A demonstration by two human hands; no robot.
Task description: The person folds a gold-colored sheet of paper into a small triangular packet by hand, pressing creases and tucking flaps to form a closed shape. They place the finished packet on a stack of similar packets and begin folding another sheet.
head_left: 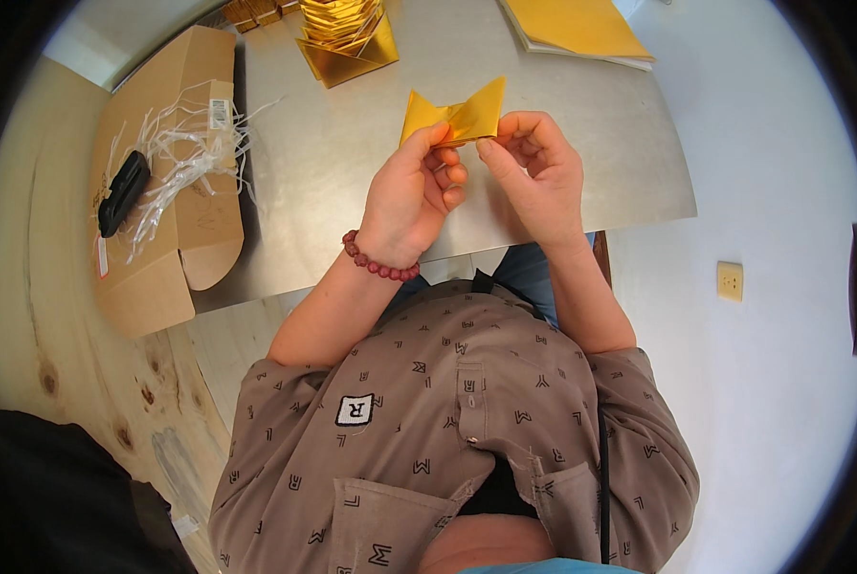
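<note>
Between my two hands is a folded piece of gold paper (455, 117), held above the table near its front edge. Two pointed corners of it stand up, one on each side, with a dip in the middle. My left hand (414, 187), with a red bead bracelet (380, 269) at its wrist, pinches the left part, thumb on the near face. My right hand (540, 177) pinches the lower right corner between thumb and fingers. Farther back stands a stack of folded gold paper pieces (345, 40). A pile of flat gold sheets (581, 27) lies at the back right.
The metal table (304, 191) has a cardboard box (175, 77) at its left, bearing tangled clear plastic strips (187, 153) and a black object (124, 193). Brown-gold bundles (253, 11) sit at the far left edge. A wall socket (730, 281) is at the right.
</note>
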